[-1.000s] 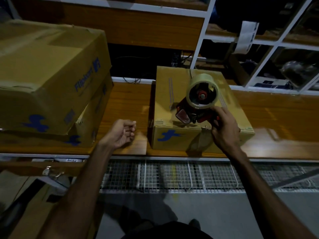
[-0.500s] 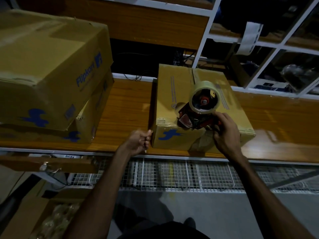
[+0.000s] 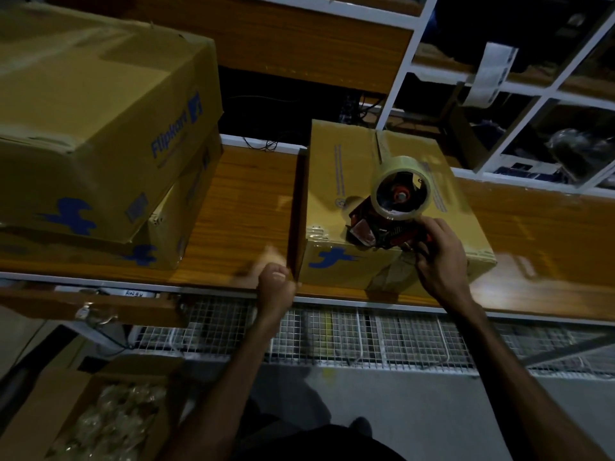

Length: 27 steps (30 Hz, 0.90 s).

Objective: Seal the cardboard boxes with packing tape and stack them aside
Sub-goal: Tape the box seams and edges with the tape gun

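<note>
A closed cardboard box with a blue logo stands on the wooden bench, right of centre. A red tape dispenser with a roll of clear tape sits at the near edge of the box top. My right hand grips the dispenser's handle. My left hand is at the box's near-left bottom corner, fingers curled; it is blurred, and I cannot tell if it grips the box. Two closed boxes are stacked at the left of the bench.
A wire mesh shelf runs under the bench. On the floor at lower left is an open carton of clear items. White-framed shelving rises behind at the right. A padlocked drawer hangs under the bench's left side.
My left hand moved right from the bare bench to the box's near-left corner. My right hand drew the dispenser a little toward the near edge of the box top.
</note>
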Available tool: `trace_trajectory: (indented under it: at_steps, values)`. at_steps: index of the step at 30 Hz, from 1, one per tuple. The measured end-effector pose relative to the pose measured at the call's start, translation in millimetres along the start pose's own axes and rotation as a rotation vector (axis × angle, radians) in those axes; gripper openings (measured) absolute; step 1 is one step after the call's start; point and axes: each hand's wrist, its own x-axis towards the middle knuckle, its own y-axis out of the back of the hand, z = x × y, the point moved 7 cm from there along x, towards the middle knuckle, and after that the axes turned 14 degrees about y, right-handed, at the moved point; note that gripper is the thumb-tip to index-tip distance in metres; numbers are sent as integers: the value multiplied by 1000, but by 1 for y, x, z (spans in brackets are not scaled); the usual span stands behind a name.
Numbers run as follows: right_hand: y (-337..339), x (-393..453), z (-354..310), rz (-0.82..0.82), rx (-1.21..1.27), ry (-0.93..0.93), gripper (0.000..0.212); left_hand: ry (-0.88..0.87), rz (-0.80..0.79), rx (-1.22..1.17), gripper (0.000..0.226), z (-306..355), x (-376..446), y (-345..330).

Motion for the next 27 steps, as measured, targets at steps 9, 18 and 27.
trace_trajectory:
  at_steps: [9,18,27]
  values:
    - [1,1,0,-46,60,12,57,-1126,178,390,48,100,-74,-21]
    - [5,6,0,-87,18,55,66,-1115,117,290,35,105,-64,-17]
    - [74,-41,124,-1,234,-55,52,-970,187,284,34,110,-75,-12]
